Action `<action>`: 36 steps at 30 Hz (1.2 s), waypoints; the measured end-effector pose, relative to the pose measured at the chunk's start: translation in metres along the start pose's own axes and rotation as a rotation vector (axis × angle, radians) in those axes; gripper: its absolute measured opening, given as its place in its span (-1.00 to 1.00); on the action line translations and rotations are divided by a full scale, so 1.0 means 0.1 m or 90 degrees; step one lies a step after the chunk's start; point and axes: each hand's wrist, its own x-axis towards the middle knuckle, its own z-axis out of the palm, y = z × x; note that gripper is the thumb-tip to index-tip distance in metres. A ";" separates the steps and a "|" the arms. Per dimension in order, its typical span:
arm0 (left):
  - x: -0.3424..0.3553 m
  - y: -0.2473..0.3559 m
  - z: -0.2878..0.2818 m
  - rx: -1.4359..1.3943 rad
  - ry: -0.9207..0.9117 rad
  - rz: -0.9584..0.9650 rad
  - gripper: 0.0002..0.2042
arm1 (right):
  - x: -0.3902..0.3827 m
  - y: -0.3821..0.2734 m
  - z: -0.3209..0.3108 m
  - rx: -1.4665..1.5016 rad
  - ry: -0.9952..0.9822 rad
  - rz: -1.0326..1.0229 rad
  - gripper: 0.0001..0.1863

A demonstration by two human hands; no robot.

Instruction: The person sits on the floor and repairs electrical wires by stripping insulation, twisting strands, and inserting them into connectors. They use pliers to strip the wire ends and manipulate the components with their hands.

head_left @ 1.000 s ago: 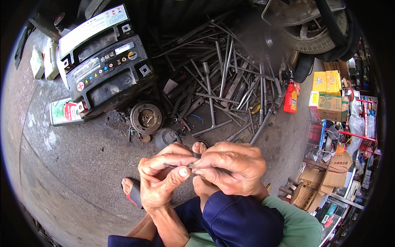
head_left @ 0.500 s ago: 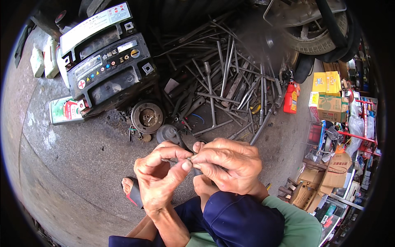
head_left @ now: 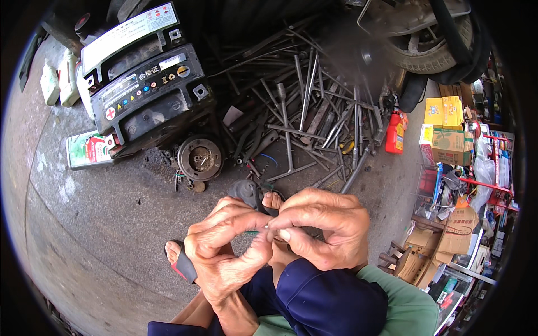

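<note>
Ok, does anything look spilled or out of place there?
Yes: beyond the left hand and right hand, metal tools lie in a crisscrossing jumble. At left, whitish patches mark the floor; I can't tell if they're spills.

My navy trousers (head_left: pixel 330 291) near, my green garment (head_left: pixel 406 299) near right, my black-and-red sandal (head_left: pixel 184 263) left, black battery (head_left: pixel 154 119) far left, red bottle (head_left: pixel 395 134) far right

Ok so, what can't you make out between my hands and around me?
All in the head view:
- Anything pinched between the left hand and right hand: fingertips cover it.
- Lower layers of the metal tool pile: upper tools hide them.
- The pile's upper right: a dark blur smears it.
- Many goods at right: too small to identify, and the dark lens rim cuts some off.
</note>
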 end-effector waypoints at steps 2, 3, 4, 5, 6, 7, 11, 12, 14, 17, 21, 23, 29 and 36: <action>-0.01 -0.05 0.02 0.034 0.032 0.052 -0.82 | -0.01 0.03 0.00 0.074 0.009 0.022 -0.82; -0.01 -0.05 0.05 0.053 0.045 0.069 -0.82 | -0.05 0.09 0.00 0.104 0.016 0.036 -0.81; -0.01 -0.06 0.08 0.072 0.059 0.085 -0.82 | -0.08 0.12 0.00 0.135 0.023 0.050 -0.80; -0.01 -0.05 0.10 0.091 0.074 0.107 -0.82 | -0.09 0.12 0.03 0.153 0.054 0.072 -0.82; -0.01 -0.05 0.12 0.110 0.080 0.126 -0.82 | -0.09 0.12 0.05 0.147 0.066 0.066 -0.82; 0.00 -0.06 0.13 0.130 0.085 0.145 -0.82 | -0.09 0.13 0.07 0.140 0.079 0.061 -0.82; 0.00 -0.06 0.18 0.197 0.089 0.189 -0.79 | -0.07 0.11 0.04 0.114 0.097 0.053 -0.82; 0.00 -0.06 0.18 0.213 0.088 0.198 -0.79 | -0.06 0.11 0.04 0.105 0.102 0.049 -0.81; 0.00 -0.07 0.20 0.229 0.089 0.210 -0.78 | -0.05 0.07 0.06 0.093 0.109 0.075 -0.82; 0.00 -0.05 0.23 0.259 0.077 0.221 -0.78 | -0.05 0.06 0.04 0.050 0.113 0.076 -0.83; -0.02 -0.08 0.20 0.208 0.083 0.185 -0.78 | -0.04 0.10 0.03 0.054 0.097 0.035 -0.87; -0.01 -0.12 0.20 0.148 0.077 0.153 -0.77 | -0.07 0.12 0.05 0.108 0.118 0.071 -0.88; -0.03 -0.21 0.19 -0.035 0.074 0.044 -0.78 | -0.05 0.11 0.12 0.221 0.141 0.163 -0.89; -0.07 -0.24 0.13 -0.105 0.087 -0.046 -0.75 | -0.02 0.08 0.23 0.247 0.158 0.226 -0.85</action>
